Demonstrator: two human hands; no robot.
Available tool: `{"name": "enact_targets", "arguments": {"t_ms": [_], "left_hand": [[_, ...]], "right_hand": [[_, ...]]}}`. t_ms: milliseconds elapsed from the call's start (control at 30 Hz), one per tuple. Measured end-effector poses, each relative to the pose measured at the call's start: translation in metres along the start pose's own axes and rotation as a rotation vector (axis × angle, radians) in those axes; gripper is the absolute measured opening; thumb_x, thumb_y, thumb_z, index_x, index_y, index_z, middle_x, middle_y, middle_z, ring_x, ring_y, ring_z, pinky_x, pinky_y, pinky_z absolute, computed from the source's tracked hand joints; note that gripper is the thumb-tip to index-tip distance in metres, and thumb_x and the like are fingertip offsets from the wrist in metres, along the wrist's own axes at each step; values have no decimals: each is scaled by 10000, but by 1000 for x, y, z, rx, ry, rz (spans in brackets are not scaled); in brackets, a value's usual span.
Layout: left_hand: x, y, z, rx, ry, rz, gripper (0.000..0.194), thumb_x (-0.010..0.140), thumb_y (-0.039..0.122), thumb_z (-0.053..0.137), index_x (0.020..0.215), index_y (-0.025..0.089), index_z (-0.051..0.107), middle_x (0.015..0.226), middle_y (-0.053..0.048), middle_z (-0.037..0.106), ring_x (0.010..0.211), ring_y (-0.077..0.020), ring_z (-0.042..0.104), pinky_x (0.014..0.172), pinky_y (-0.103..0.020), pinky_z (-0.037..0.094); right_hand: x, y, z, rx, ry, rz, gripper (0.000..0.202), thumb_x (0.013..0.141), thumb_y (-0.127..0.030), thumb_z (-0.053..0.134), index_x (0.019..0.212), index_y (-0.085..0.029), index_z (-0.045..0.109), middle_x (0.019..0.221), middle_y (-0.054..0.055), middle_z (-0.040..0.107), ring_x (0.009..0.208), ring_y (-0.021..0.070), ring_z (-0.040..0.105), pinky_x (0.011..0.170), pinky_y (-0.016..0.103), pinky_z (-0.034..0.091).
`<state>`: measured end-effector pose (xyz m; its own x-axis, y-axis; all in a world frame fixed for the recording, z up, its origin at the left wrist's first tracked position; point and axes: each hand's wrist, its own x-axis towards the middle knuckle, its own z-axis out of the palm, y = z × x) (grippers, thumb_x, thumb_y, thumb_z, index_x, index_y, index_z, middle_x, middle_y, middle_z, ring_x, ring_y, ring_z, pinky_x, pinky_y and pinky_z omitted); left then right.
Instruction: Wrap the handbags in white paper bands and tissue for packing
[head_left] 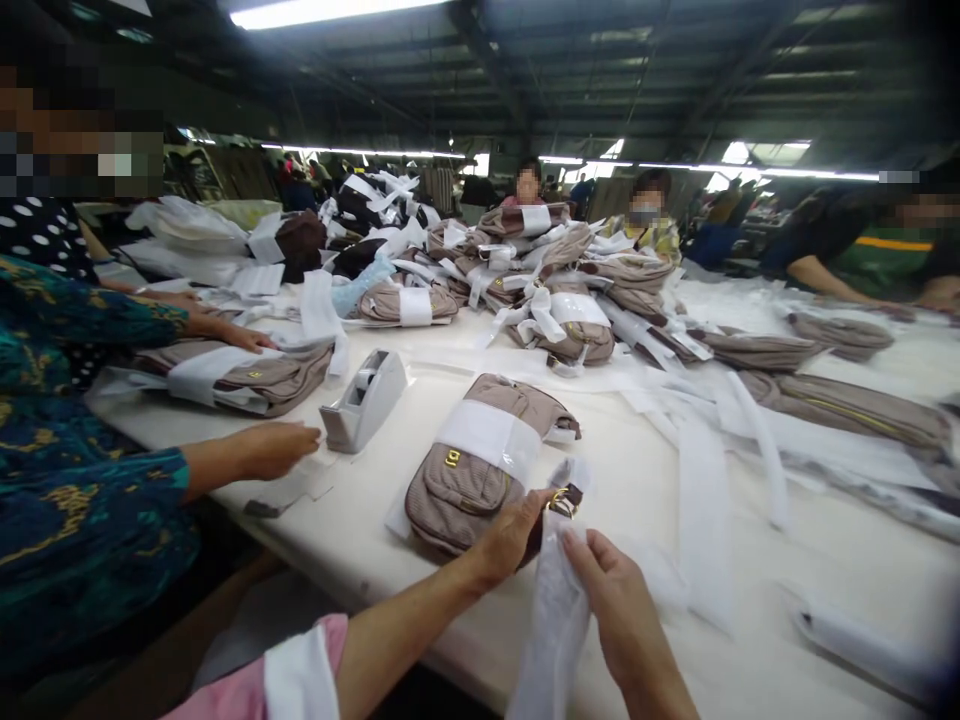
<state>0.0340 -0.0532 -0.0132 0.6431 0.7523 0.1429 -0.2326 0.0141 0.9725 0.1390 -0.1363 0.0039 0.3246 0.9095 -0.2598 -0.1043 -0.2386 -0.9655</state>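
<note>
A taupe bag (pixel 457 490) with a white paper band (pixel 487 432) round it lies on the white table in front of me. My left hand (pixel 510 535) is closed on the bag's dark strap end, beside a gold ring (pixel 561 502). Just right of it, my right hand (pixel 611 585) pinches a white wrapping strip (pixel 556 610) that hangs down over the table's near edge. Part of the strap is hidden behind my left fingers.
A grey tape dispenser (pixel 364 405) stands left of the bag. At the left, a co-worker's hands (pixel 277 450) are near another wrapped bag (pixel 240 375). Bags are heaped (pixel 570 310) farther back. White strips (pixel 705 510) lie right. More people sit across the table.
</note>
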Motion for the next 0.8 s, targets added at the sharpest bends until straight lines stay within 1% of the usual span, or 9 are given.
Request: {"name": "enact_targets", "arguments": {"t_ms": [67,167,367,467,567,633,700,767,800], "left_hand": [[1,-8,1,-168,21,-20,682,850,641,233,1172,114,521,1068,-106,579,1005,-219,509,924,-335,360],[1,-11,0,-243,26,-52,701,835,664,235,1169,111,507,1038,-110,570,957,-209,522,861,-309,391],[-2,9,-3,17,-60,-94,429,815,458,530,1093,132,524,930,-54,559,854,-158,493,765,-236,389],[-2,12,-2,98,-46,-96,339,838,410,507,1026,130,545,874,-28,544,804,-136,477,738,-226,383],[-2,8,-4,131,-4,-85,348,855,413,473,1028,122,554,851,-28,545,770,-132,474,699,-222,380],[-4,6,-6,147,-1,-76,379,856,435,464,1045,119,556,840,-30,550,735,-128,476,659,-217,376],[-5,5,-8,163,-17,-74,401,857,451,456,1069,124,552,849,-33,561,725,-130,486,647,-215,375],[-6,6,-9,196,-41,-65,400,864,447,445,1085,131,552,884,-41,576,762,-143,506,672,-220,382],[-6,7,-9,225,-51,-50,392,866,440,445,1082,132,558,900,-45,584,788,-153,515,691,-225,387]], "right_hand": [[-1,6,7,175,-1,12,345,727,-529,578,775,-189,546,635,-14,573,542,140,489,481,243,381],[4,19,16,209,120,-108,344,713,-523,599,769,-187,551,629,-24,557,551,133,480,487,235,390],[16,36,26,197,301,-183,356,700,-520,619,779,-179,558,663,-33,563,615,123,483,559,223,412],[16,40,31,200,334,-181,345,724,-510,601,798,-175,565,708,-28,582,652,122,499,591,219,424],[14,38,27,187,269,-159,357,751,-516,567,823,-166,581,717,-10,593,666,140,522,590,237,445],[13,30,14,94,250,-147,388,793,-530,499,865,-158,585,716,10,596,644,153,537,553,252,456],[18,18,-4,-127,364,-230,389,809,-509,486,962,-163,574,786,33,606,663,161,554,543,260,466],[26,5,-20,-420,501,-465,364,801,-435,536,1056,-176,545,896,56,601,722,164,563,578,266,477],[30,-1,-25,-558,515,-611,328,804,-382,549,1062,-180,543,924,64,595,754,165,563,615,273,480]]}}
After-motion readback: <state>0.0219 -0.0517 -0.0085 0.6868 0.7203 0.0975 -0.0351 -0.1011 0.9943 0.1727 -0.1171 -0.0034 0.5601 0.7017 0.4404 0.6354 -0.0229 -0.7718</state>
